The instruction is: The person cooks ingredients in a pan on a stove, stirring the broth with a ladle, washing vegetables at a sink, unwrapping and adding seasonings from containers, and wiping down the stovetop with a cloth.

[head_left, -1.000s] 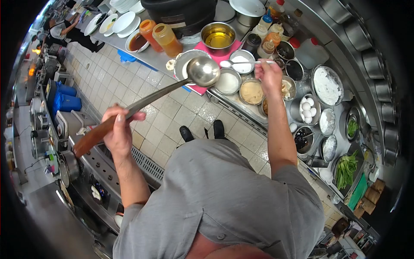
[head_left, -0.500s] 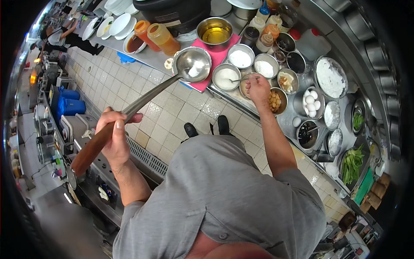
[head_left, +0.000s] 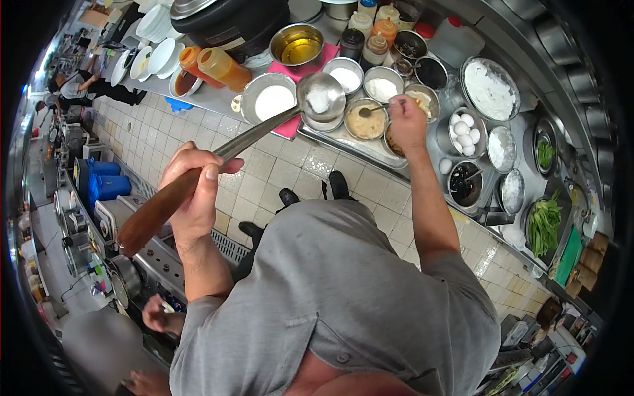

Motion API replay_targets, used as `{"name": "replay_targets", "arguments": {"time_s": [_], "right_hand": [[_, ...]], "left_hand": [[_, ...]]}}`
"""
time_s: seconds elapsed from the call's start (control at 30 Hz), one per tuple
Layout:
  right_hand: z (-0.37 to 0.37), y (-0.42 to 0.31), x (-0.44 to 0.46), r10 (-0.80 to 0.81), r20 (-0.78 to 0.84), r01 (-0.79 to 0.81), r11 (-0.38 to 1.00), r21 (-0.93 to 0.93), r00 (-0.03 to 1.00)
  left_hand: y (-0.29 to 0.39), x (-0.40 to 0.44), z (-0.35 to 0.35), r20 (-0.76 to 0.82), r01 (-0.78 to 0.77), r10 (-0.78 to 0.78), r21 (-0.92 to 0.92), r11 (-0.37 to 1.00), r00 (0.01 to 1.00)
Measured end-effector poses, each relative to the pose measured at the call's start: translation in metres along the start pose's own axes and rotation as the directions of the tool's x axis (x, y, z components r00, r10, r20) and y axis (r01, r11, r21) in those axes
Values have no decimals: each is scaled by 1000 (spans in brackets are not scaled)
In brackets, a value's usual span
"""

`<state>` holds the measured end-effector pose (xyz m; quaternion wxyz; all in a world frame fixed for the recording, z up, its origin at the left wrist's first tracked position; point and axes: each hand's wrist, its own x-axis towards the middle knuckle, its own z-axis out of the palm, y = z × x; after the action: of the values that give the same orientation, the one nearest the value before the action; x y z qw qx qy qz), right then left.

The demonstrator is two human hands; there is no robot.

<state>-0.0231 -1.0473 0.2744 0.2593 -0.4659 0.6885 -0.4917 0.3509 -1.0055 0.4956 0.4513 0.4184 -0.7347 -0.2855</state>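
Left hand [head_left: 198, 185] closed round the wooden handle of a long steel ladle [head_left: 321, 97]; ladle bowl is out over the bench edge, white granular stuff inside. Right hand [head_left: 407, 122] pinches a small metal spoon [head_left: 364, 112], its tip at a steel bowl of tan seasoning [head_left: 368, 128]; cannot tell if the tip touches the contents.

Steel bench [head_left: 216, 100] runs across ahead and bends down the right side, crowded. Around the ladle: steel bowl of white liquid or powder [head_left: 274, 100], unclear which; pot of yellow oil [head_left: 297, 47] on a pink sheet [head_left: 332, 51]; two more small bowls of white powder. Behind those, squeeze bottles [head_left: 385, 28] and a dark lidded vessel [head_left: 228, 26]. Left stretch: orange sauce jars [head_left: 228, 69], white plates [head_left: 165, 56]. Right stretch: bowl of eggs [head_left: 465, 132], one loose egg [head_left: 446, 165] just beside it, wide bowl of white flour [head_left: 489, 89], leafy greens [head_left: 544, 224] near the far end.

Room: kitchen, pale tiled floor [head_left: 310, 157], shiny patches. Blue bins [head_left: 109, 187] at left, floor grate [head_left: 230, 251] alongside cooking equipment. Another person [head_left: 79, 86] stands far off upper left; a co-worker's blurred hand [head_left: 155, 313] shows lower left.
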Motion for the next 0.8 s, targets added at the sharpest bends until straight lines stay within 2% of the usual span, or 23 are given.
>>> {"name": "replay_targets", "arguments": {"time_s": [0.03, 0.07, 0.1, 0.17, 0.33, 0.43, 0.5, 0.53, 0.63, 0.67, 0.7, 0.73, 0.77, 0.8], "right_hand": [[2, 16, -6, -25, 73, 35, 990, -139, 997], [11, 32, -10, 54, 87, -39, 985, -166, 995], [15, 46, -11, 55, 84, -41, 985, -165, 995], [21, 57, -12, 191, 78, -191, 982, -7, 978], [17, 71, -15, 262, 74, -263, 965, -1, 962], [9, 63, -19, 299, 86, -305, 949, 76, 950], [-1, 47, -20, 409, 46, -404, 867, 292, 911], [-5, 54, -18, 411, 44, -395, 834, 386, 911], [-23, 46, -7, 448, 55, -416, 769, 485, 892], [-27, 47, -5, 405, 63, -365, 733, 574, 912], [-26, 30, -5, 390, 79, -362, 735, 573, 917], [-27, 10, -4, 300, 66, -281, 766, 577, 952], [-28, -9, -4, 208, 51, -199, 789, 581, 977], [-26, -21, -5, 97, 42, -105, 857, 504, 994]], "left_hand": [[3, 1, 2, 21, -42, 41, 35, 998, 999], [4, 3, 5, 42, -88, 85, 69, 994, 995], [5, 2, 7, 45, -90, 87, 68, 994, 995], [9, -1, 7, 37, -29, 27, 55, 998, 999], [20, -2, 5, 26, -77, 75, 98, 992, 997], [25, -6, 4, 43, -74, 69, 120, 990, 997], [27, -10, 5, 27, -53, 50, 108, 993, 998], [28, -10, 7, 15, -84, 83, 116, 990, 996], [31, -11, 14, -16, -103, 105, 117, 988, 994], [34, -11, 16, -3, -61, 61, 115, 992, 998], [35, -10, 19, 9, -18, 17, 113, 993, 1000], [33, -6, 21, 29, -82, 79, 115, 990, 996], [33, -4, 24, 13, -78, 77, 124, 989, 997], [34, -4, 27, 34, -78, 74, 113, 991, 997]]}}
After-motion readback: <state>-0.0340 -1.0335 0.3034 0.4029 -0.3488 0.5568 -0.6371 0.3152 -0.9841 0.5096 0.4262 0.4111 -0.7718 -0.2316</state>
